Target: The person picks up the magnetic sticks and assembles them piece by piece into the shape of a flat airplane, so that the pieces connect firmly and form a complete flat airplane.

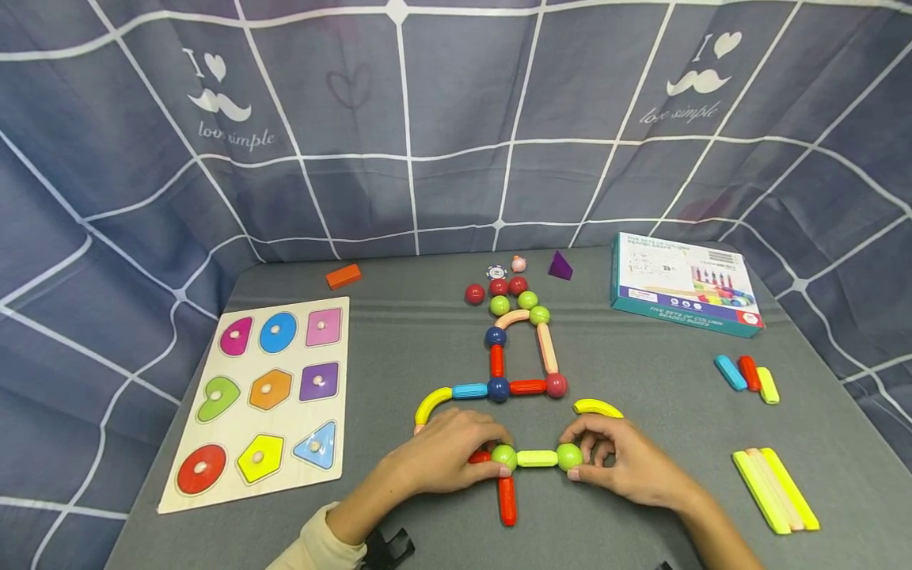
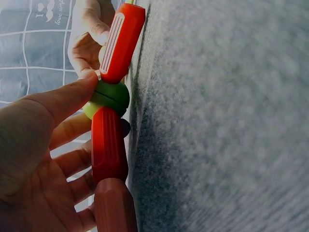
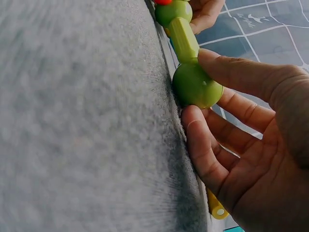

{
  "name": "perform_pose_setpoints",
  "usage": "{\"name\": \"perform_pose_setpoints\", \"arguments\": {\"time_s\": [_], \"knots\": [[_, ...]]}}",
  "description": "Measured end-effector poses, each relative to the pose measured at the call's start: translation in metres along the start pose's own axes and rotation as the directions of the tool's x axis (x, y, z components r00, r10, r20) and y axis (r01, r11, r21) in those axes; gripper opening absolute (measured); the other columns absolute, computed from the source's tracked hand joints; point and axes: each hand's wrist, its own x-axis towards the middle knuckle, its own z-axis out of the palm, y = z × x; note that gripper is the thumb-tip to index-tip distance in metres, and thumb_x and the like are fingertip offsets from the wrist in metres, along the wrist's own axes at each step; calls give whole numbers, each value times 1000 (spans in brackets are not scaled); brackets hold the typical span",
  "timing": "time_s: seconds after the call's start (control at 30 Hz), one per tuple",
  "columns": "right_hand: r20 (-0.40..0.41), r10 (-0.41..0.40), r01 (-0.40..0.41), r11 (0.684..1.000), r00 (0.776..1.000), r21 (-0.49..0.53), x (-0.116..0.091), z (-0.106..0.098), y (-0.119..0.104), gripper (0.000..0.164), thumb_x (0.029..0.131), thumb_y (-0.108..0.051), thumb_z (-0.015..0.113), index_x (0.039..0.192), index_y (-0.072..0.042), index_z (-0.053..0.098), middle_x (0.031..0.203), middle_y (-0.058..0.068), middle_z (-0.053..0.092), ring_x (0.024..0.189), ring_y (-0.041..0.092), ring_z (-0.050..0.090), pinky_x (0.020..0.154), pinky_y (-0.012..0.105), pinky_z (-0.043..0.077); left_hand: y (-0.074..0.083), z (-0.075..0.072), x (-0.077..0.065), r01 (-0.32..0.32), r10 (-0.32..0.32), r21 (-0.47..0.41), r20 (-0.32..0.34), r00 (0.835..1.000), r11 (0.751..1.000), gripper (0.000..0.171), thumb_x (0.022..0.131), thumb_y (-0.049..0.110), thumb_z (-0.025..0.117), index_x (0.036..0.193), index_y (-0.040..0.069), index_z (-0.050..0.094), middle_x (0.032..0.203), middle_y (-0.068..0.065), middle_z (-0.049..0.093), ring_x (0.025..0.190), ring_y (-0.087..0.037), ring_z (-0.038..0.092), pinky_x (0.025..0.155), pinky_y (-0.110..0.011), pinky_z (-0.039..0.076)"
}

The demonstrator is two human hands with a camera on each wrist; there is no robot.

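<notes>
My left hand [image 1: 449, 453] pinches a green ball [image 1: 504, 456] between thumb and fingers. My right hand [image 1: 630, 461] grips another green ball [image 1: 569, 456], and a short yellow-green rod [image 1: 537, 458] spans the two. From the left ball a red rod [image 1: 507, 503] points toward me. Another red rod [image 2: 110, 145] leaves it on the left, followed by a pinkish rod [image 2: 116, 208]; both are largely behind the left hand in the head view. Farther back, a curved yellow rod [image 1: 430, 404], a blue rod [image 1: 470, 391] and a navy ball [image 1: 499, 389] join a closed loop of rods and balls.
Left stands a wooden shape puzzle board [image 1: 342, 427]. A curved yellow rod [image 1: 598, 408] lies behind my right hand. Loose red balls [image 1: 474, 294], a purple pyramid [image 1: 560, 266] and an orange block [image 1: 344, 276] sit farther back. On the right are a box [image 1: 684, 317] and yellow-green rods [image 1: 762, 491].
</notes>
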Motion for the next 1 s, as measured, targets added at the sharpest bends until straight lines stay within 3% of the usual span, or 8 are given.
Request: {"name": "perform_pose_setpoints", "arguments": {"time_s": [0.13,0.23,0.37,0.47,0.67,0.83,1.0], "knots": [[-4,2,-2,1000,1000,-19,1,-3,-2,32,81,-13,76,110,-9,62,93,5,63,66,14,58,52,27,48,1,0,0,-11,11,10,-10,1000,1000,26,89,45,62,104,24,66,83,16,54,67,2,42,61,-16,34],[-50,28,-31,998,998,-54,9,-10,-19,25,85,-11,71,108,-5,62,96,8,64,66,15,58,50,27,47,1,0,0,-15,15,11,-15,1000,1000,25,89,45,62,103,24,66,82,16,54,67,2,42,61,-16,34],[-168,36,-57,991,985,-124,31,-30,-27,17,89,-11,67,104,-4,64,90,6,65,67,16,58,51,26,47,1,1,-1,-18,18,13,-15,1000,1000,25,89,45,62,103,25,66,82,16,54,67,2,42,61,-16,33],[-254,1,-56,976,967,-212,59,-47,-14,16,89,-14,67,102,-5,65,89,2,65,71,17,59,54,27,48,0,0,-1,-20,20,14,-18,1000,1000,25,89,45,62,103,25,66,81,16,54,66,2,42,60,-16,33],[-382,-23,-154,892,924,-424,125,-68,-4,16,89,-18,68,100,-6,66,88,4,66,72,19,58,59,32,46,0,2,-2,-21,22,13,-19,1000,1000,26,89,46,63,103,24,66,80,15,53,65,2,41,59,-15,32],[-411,119,-317,831,904,-457,172,-75,-2,31,89,-31,65,106,-5,63,94,10,67,81,26,60,68,41,45,-1,2,-2,-22,22,15,-17,1000,1000,27,88,46,63,103,23,66,78,14,53,64,1,40,58,-15,32],[-375,240,-409,778,895,-477,196,-72,6,40,87,-37,64,109,-3,63,96,11,66,89,27,59,74,43,44,-2,1,-2,-24,24,7,-11,1000,1000,27,89,46,62,103,23,66,79,14,54,64,1,41,59,-15,32]]}}
